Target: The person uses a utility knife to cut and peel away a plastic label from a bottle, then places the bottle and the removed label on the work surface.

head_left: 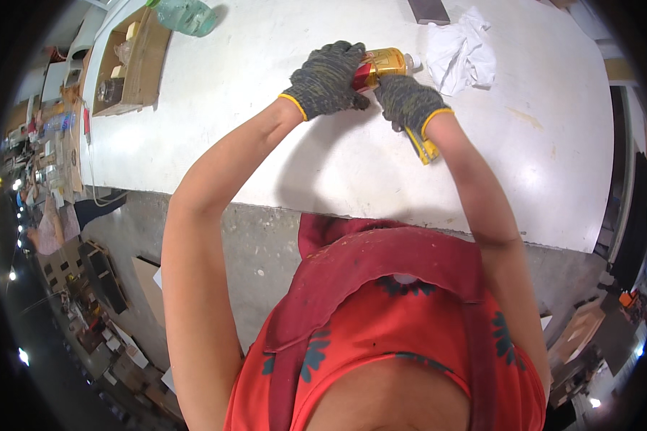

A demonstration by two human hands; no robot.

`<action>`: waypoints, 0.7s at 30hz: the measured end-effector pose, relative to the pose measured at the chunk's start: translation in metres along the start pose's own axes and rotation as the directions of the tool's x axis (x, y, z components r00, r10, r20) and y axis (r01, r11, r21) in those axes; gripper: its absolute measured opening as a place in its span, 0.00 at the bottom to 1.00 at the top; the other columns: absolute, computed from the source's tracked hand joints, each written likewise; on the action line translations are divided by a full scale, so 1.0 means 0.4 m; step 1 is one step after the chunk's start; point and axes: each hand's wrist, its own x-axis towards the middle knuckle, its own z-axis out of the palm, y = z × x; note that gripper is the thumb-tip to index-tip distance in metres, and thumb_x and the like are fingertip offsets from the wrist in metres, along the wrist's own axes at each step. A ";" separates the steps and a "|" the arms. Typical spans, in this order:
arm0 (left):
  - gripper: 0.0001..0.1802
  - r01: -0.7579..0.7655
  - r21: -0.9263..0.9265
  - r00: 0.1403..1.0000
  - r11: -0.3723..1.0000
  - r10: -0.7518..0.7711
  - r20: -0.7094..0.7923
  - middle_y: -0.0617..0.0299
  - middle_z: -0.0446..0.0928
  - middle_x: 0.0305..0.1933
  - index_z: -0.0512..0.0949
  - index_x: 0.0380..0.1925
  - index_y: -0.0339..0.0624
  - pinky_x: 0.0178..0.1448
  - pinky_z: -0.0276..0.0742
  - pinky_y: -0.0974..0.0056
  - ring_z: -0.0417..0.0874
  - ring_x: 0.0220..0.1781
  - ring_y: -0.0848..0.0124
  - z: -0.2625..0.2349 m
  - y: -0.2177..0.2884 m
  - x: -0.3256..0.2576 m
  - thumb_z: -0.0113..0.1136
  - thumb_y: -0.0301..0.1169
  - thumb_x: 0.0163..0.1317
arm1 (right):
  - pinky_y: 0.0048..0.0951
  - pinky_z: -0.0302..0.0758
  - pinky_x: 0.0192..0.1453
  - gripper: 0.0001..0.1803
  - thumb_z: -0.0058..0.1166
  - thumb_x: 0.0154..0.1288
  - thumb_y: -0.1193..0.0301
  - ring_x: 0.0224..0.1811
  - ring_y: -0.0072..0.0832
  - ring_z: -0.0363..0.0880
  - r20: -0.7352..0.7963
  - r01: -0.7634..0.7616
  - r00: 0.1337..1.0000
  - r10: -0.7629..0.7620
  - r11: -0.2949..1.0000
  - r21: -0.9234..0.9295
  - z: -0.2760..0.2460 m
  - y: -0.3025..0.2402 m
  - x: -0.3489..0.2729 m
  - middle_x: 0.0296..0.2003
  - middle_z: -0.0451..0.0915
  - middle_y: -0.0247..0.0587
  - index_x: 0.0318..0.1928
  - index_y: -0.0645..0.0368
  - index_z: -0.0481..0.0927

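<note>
Two gloved hands met over the far middle of a broad white table (280, 165), the largest thing in view. At its far left sat a cardboard box (145, 68) of small items with a green plastic bottle (187, 16) beyond; a crumpled white cloth (461, 54) lay far right. The left hand (328, 77) was closed around a small amber bottle (384, 63) lying on its side. The right hand (408, 103) gripped a yellow utility knife (424, 147) against it. Steadying the bottle firmly and cutting away from the fingers would have served best.
</note>
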 end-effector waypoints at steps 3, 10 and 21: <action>0.48 0.122 -0.009 0.990 0.992 -0.121 0.078 0.46 0.70 0.54 0.66 0.59 0.37 0.60 0.72 0.54 0.75 0.56 0.54 0.026 0.003 0.001 0.76 0.46 0.39 | 0.33 0.75 0.23 0.08 0.50 0.59 0.73 0.21 0.31 0.79 0.098 -0.191 0.981 0.170 0.941 0.279 -0.046 -0.040 0.001 0.25 0.77 0.47 0.38 0.64 0.75; 0.30 0.196 -0.009 0.978 0.981 -0.195 0.077 0.46 0.78 0.41 0.77 0.40 0.36 0.49 0.79 0.57 0.81 0.43 0.55 0.041 -0.020 0.026 0.75 0.41 0.38 | 0.40 0.77 0.50 0.13 0.52 0.57 0.73 0.47 0.42 0.80 -0.167 0.037 0.982 -0.085 0.962 -0.271 0.000 -0.053 -0.049 0.42 0.80 0.53 0.43 0.65 0.78; 0.35 0.298 -0.211 0.931 0.931 -0.235 0.279 0.52 0.80 0.39 0.78 0.45 0.40 0.38 0.82 0.61 0.84 0.33 0.63 0.038 -0.096 0.050 0.76 0.45 0.35 | 0.41 0.77 0.45 0.12 0.43 0.67 0.69 0.39 0.43 0.80 -0.362 0.072 0.917 -0.168 0.962 -0.265 0.064 -0.005 -0.083 0.36 0.79 0.53 0.43 0.65 0.73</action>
